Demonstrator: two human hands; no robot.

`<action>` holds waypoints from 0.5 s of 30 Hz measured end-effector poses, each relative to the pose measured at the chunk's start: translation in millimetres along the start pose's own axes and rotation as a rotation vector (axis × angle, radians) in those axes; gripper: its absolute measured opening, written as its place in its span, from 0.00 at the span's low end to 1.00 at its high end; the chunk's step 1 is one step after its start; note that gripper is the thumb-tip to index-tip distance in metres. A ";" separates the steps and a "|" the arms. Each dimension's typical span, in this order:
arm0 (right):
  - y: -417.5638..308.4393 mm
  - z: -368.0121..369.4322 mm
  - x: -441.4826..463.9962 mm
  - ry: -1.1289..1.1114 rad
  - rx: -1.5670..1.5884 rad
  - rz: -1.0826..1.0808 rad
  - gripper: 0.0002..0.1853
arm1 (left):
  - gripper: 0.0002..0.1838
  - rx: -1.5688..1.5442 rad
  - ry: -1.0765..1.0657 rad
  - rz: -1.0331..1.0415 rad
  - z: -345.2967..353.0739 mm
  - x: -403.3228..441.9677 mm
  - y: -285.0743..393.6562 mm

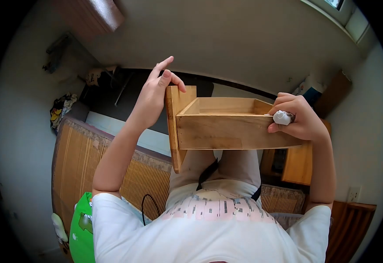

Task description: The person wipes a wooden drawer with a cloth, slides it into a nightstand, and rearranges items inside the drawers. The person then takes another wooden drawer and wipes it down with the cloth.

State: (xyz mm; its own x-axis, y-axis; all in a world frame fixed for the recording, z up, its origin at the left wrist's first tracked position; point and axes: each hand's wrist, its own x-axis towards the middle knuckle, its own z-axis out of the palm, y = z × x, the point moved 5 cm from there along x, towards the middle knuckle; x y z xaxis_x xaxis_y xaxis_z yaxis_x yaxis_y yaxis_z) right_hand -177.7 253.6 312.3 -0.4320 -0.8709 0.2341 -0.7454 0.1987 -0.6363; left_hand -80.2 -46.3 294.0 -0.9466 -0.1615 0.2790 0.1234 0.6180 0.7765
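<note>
White T-shirt (209, 241); pale trousers (242, 168)

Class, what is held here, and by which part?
A wooden drawer: the right grip holds its side wall near the back end, plus a small white object; the left grip is at the front panel.

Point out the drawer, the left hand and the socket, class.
Drawer (231, 131): head view, on the near side wall.
Left hand (151, 101): head view, mid-hand.
Socket (354, 194): head view, on the faceplate.
</note>
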 end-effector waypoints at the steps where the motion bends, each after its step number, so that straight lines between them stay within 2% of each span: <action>1: 3.1 1.1 1.7 -0.048 0.024 -0.002 0.18 | 0.42 0.184 0.197 0.277 -1.5 -2.0 7.1; 3: 5.9 -1.2 4.4 -0.096 0.046 -0.002 0.19 | 0.42 -0.244 -0.100 0.454 13.5 3.5 5.7; 4: 6.1 -2.8 5.2 -0.101 0.048 -0.019 0.19 | 0.40 -0.580 -0.203 0.387 28.2 0.7 0.7; 5: 5.1 -4.3 5.6 -0.105 0.047 -0.033 0.19 | 0.40 -0.586 -0.204 0.391 29.4 0.5 2.8; 6: 0.3 -9.0 4.6 -0.102 0.038 -0.030 0.19 | 0.40 -0.676 -0.140 0.294 26.7 5.4 1.3; 8: -12.3 -25.8 2.9 -0.063 0.046 0.081 0.17 | 0.39 -0.872 -0.014 0.169 22.5 15.6 11.8; 11: -27.5 -40.9 8.1 0.001 0.105 0.122 0.17 | 0.38 -1.035 -0.114 0.089 20.4 36.1 15.1; 13: -29.2 -39.4 11.9 -0.010 0.073 0.132 0.19 | 0.37 -1.053 -0.098 0.088 27.4 42.8 7.9; 15: -27.3 -36.2 9.9 0.279 -0.076 0.179 0.23 | 0.36 -0.989 -0.159 0.077 33.1 48.3 2.4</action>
State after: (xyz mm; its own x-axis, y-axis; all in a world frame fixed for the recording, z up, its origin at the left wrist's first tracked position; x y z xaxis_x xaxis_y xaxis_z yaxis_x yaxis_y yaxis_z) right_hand -180.0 255.8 358.6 -0.6740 -0.6647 0.3224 -0.6764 0.3797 -0.6311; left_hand -135.5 -27.1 290.6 -0.9456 0.0013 0.3253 0.3093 -0.3065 0.9002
